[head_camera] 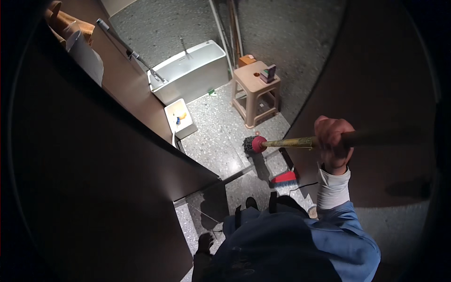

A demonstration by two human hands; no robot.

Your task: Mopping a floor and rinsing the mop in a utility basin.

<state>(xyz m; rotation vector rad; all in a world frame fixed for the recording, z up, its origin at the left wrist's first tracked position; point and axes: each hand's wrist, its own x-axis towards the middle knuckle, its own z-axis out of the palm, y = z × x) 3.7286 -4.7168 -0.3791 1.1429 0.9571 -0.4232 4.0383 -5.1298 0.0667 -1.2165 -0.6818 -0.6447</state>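
My right hand (334, 141) is wrapped around the wooden handle (290, 142) of a long-handled round brush or mop. Its head has a red collar (259, 144) and dark, short bristles or strands (248, 145). The head is over the speckled floor near a threshold; whether it touches the floor is hard to tell. A red broom head (284, 179) with grey-blue bristles rests just below it, near the right partition. Low at my left side, my left hand (205, 242) hangs in deep shadow, with nothing visible in it.
A white basin (193, 75) stands against the far wall, a grey pole (119, 41) leaning into it. Beside it sits a small white container (186, 127). A beige plastic stool (252, 83) carries a small dark object (269, 74). Dark partitions (116, 176) flank the opening.
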